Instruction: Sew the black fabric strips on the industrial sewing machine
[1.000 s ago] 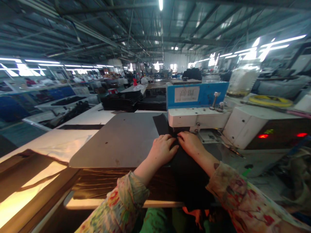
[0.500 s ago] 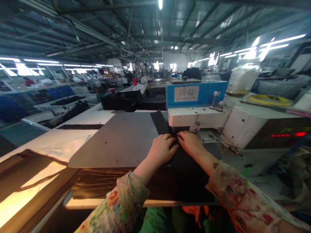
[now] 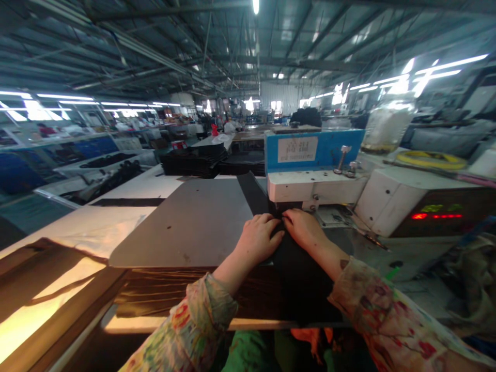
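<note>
Pressing on the black cloth (image 3: 300, 274), the left hand (image 3: 260, 238) and right hand (image 3: 304, 227) keep their fingers bent at the machine (image 3: 318, 187); whether they pinch it, I cannot tell. The cloth lies partly on the grey plate (image 3: 186, 222) and hangs over its front edge. Behind is a black stack (image 3: 194, 160).

Open room over the grey plate (image 3: 186, 222); white machine head (image 3: 290, 188) rightward, seemingly low over black fabric (image 3: 298, 274).
</note>
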The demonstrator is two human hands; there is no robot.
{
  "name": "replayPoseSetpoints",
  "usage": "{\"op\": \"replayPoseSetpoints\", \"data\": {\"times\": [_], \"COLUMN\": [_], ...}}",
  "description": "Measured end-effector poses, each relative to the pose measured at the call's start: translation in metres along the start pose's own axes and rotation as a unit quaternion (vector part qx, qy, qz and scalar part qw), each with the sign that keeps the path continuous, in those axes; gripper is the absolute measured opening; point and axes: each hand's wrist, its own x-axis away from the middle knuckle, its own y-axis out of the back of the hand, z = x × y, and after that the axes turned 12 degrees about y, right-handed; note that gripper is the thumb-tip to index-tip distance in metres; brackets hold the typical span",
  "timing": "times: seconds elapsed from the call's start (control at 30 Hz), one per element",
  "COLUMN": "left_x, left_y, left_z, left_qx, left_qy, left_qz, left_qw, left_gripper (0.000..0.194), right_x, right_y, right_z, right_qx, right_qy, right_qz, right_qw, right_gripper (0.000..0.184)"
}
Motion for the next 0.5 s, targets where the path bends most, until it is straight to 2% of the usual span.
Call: {"op": "replayPoseSetpoints", "data": {"times": [0.5], "left_x": [0.0002], "left_y": [0.0009], "left_z": [-0.0003], "left_qx": [0.002], "left_qy": [-0.006], "left_qz": [0.004], "left_qw": [1.000], "left_gripper": [0.032], "right_x": [-0.0004], "right_y": [0.0001], "right_z": [0.0014], "right_qx": [0.009], "right_qy": [-0.001], "right_qz": [0.006], "right_qw": [1.000], "right_gripper": [0.023]}}
